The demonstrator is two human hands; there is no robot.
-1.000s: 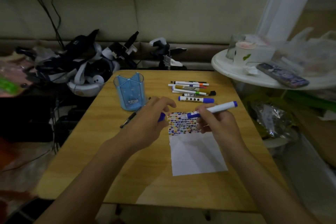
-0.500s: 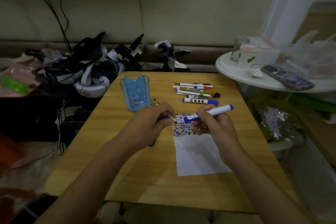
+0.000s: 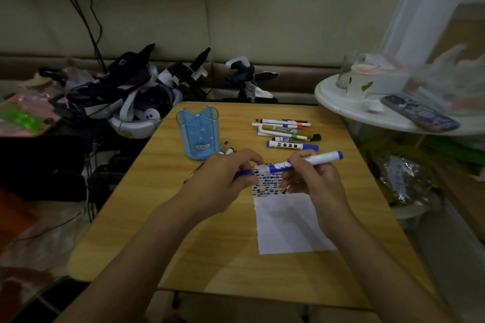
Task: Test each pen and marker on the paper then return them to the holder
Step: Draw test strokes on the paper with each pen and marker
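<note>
Holder [image 3: 198, 136], blue, see-through, stands upright on the far-left part of the wooden table [image 3: 210, 257], divided into compartments; one holder. Just right of its base a few pen ends [image 3: 227, 151] poke out from behind the left hand, count unclear.

Left hand [image 3: 223, 186] has fingers curled, pinching a blue cap [image 3: 242, 173]; the cap lies roughly left-right, open end toward the marker tip.

Paper [image 3: 288, 225], one sheet, lies flat under and between the hands, long axis running away from the person, far end covered in rows of small coloured test marks.

Right hand [image 3: 312, 181] grips one marker [image 3: 315, 159] with thumb and fingers curled round its barrel: white body, blue ends. Long axis near horizontal, slightly tilted; tip end points left toward the cap, tail end points right and a bit up. Marker is held above the marked end of the paper.

Beyond the hands, a loose pile of pens and markers [image 3: 286, 132] lies on the table, all lengthwise left-right, about six, the nearest one blue-capped.

Against half a second ago: cap and marker tip sit closer together, nearly meeting; the holder, the pile and the paper are unchanged on the table.
</note>
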